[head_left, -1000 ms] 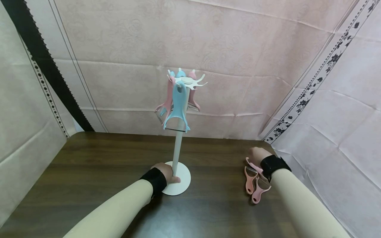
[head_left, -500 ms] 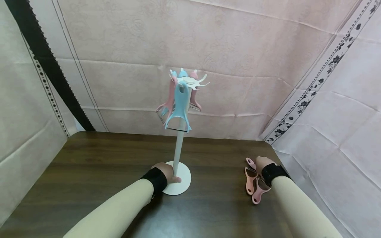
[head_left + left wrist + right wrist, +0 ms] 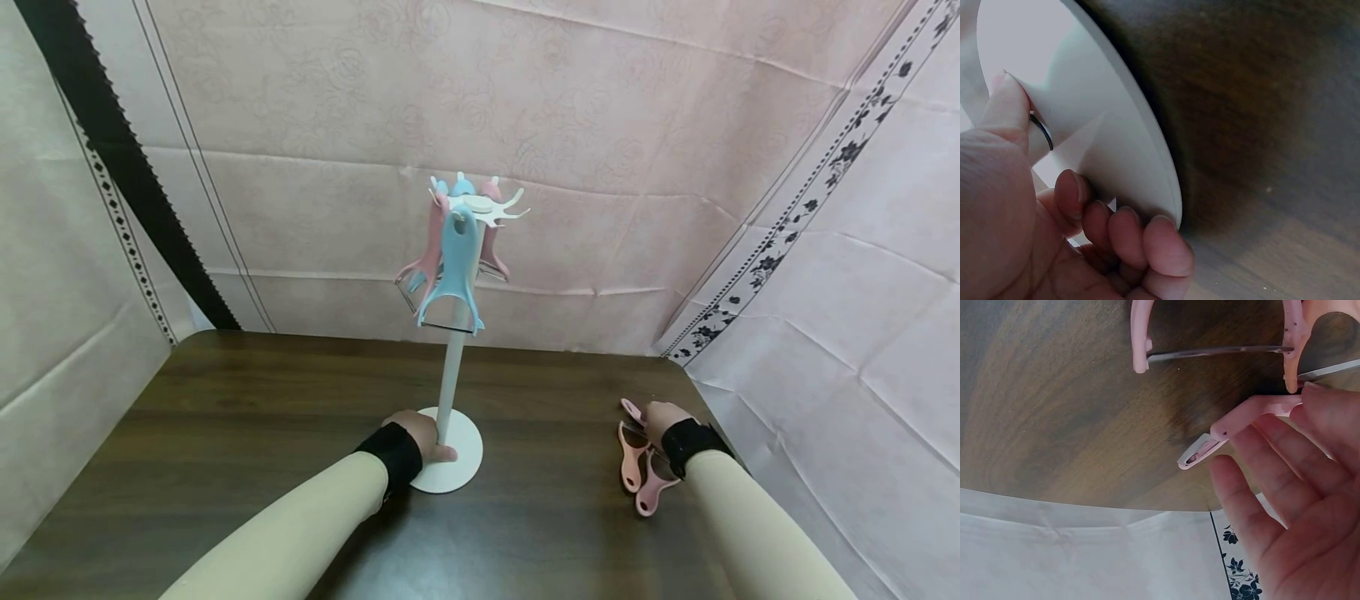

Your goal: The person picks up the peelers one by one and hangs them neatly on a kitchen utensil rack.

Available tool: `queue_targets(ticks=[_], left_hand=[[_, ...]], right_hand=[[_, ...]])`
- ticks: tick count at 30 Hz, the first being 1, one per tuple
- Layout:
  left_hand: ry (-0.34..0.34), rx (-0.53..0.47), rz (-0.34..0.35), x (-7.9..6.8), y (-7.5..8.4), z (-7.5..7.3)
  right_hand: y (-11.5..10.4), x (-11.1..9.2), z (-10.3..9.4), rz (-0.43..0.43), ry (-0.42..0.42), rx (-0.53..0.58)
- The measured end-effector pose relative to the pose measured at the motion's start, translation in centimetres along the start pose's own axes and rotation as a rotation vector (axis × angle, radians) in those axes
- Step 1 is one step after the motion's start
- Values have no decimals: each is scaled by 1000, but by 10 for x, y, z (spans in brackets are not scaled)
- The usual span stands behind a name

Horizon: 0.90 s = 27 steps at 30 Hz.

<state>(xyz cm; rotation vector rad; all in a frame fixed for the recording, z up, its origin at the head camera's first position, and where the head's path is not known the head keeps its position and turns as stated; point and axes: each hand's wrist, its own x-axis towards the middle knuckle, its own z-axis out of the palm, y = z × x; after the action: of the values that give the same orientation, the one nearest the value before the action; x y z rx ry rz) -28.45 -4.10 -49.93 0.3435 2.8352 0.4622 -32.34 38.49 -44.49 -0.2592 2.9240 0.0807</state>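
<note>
In the head view a white stand [image 3: 467, 457] with a round base and hooked top stands on the table. My left hand [image 3: 415, 433] grips it low down; in the left wrist view the thumb lies on the base [image 3: 1094, 81] beside the pole, fingers curled at the rim. A light blue peeler [image 3: 453, 258] hangs at the front, with pink peelers [image 3: 432, 237] and more blue behind. On the right, my right hand [image 3: 665, 418] pinches a pink peeler [image 3: 1250, 415] between thumb and fingers. Beside it lie an orange-pink peeler [image 3: 631, 465] and another pink peeler [image 3: 651, 492].
The dark wooden table [image 3: 262, 433] has rounded far corners. Pale fabric [image 3: 562, 108] hangs behind it and at both sides. A floral border [image 3: 765, 250] runs down near the right corner, and a black strip [image 3: 127, 158] slants at the left.
My right hand has come nearer along the table and now holds the top pink peeler. My left hand keeps its grip on the stand; the view has shifted slightly.
</note>
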Motion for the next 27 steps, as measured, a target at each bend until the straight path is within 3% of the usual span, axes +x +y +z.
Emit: queue_targets(ticks=[8, 16, 27], left_hand=[[7, 19, 16, -2, 0, 1], [4, 30, 6, 1, 1, 1], [16, 25, 4, 2, -2, 2]], right_hand=[[-2, -3, 2, -23, 26, -31], [-5, -3, 3, 38, 20, -52], [0, 4, 8, 7, 83, -69]])
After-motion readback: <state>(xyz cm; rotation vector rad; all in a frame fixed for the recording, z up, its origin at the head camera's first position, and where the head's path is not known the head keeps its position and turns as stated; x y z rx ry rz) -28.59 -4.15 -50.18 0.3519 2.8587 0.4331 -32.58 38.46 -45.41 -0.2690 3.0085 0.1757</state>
